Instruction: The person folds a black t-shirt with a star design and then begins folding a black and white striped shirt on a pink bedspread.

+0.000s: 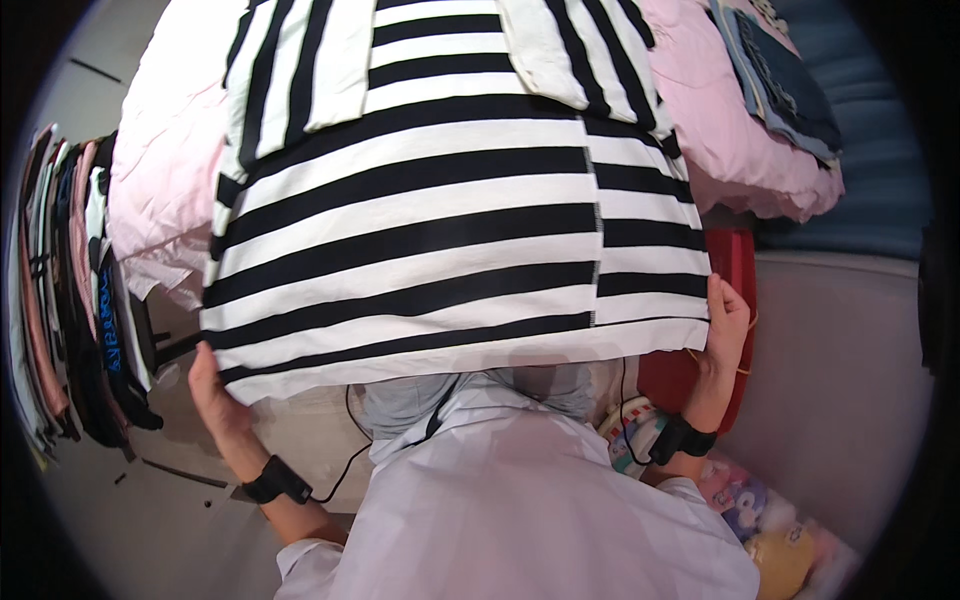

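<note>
A black-and-white striped knit garment lies spread out before me, its white hem towards my body. Its two sleeves are folded in over the upper part, their cuffs pointing towards me. My left hand grips the hem's left corner, thumb on top. At the opposite corner, my right hand pinches the side edge just above the hem. A line of stitching runs down the right part of the cloth. Fingers under the fabric are hidden on both sides. Each wrist wears a black strap with a cable.
Pink bedding lies under the garment. Folded denim clothes rest on it at the upper right. Clothes hang in a row at the left. A red container stands by my right hand, with plush toys lower down.
</note>
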`<state>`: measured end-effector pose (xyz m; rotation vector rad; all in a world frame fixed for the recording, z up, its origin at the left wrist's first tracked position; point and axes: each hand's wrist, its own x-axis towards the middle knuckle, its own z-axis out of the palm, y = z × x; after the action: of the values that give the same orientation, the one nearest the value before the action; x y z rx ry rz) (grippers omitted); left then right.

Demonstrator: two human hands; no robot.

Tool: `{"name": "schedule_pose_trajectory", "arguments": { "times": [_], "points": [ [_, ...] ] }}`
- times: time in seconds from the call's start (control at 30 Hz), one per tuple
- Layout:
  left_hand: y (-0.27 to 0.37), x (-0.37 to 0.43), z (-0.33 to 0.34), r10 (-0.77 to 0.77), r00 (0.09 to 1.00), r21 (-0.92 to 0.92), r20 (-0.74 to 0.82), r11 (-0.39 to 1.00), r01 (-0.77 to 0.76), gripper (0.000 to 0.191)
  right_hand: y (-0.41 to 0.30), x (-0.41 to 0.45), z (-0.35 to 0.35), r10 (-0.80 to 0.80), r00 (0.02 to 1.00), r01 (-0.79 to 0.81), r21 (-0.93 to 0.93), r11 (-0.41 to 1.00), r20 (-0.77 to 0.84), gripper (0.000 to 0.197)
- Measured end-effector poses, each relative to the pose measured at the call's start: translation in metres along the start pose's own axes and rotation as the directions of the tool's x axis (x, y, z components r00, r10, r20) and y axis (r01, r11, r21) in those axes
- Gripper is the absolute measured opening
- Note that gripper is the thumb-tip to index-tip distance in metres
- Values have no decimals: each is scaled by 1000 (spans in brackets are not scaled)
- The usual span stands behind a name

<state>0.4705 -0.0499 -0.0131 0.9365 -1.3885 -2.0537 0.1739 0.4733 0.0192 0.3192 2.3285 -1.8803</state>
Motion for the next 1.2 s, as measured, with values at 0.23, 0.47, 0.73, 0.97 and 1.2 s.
{"name": "schedule_pose_trajectory", "arguments": {
  "times": [0.23, 0.47, 0.73, 0.97, 1.2],
  "points": [
    [-28, -3, 19, 249, 954, 333, -164, 925, -184, 24, 38, 3, -14, -159, 987, 160, 39, 986, -16, 28],
    [-39, -10, 42, 414, 857, 433, -306, 862, -262, 26, 56, 15, -4, -166, 985, 168, -46, 985, 49, 34],
    [-41, -20, 25, -17, 974, 279, -228, 957, 82, 16, 47, -6, -13, -9, 943, -95, 294, 951, 333, 38],
    [-32, -24, 33, -17, 970, 139, -241, 989, 52, 28, 46, -2, -29, 75, 934, -143, 173, 975, 350, 21],
    [7, -33, 18, 271, 962, 152, -7, 952, -267, 21, 10, -22, -29, -79, 975, 15, 292, 956, 207, 58]
  ]
}}
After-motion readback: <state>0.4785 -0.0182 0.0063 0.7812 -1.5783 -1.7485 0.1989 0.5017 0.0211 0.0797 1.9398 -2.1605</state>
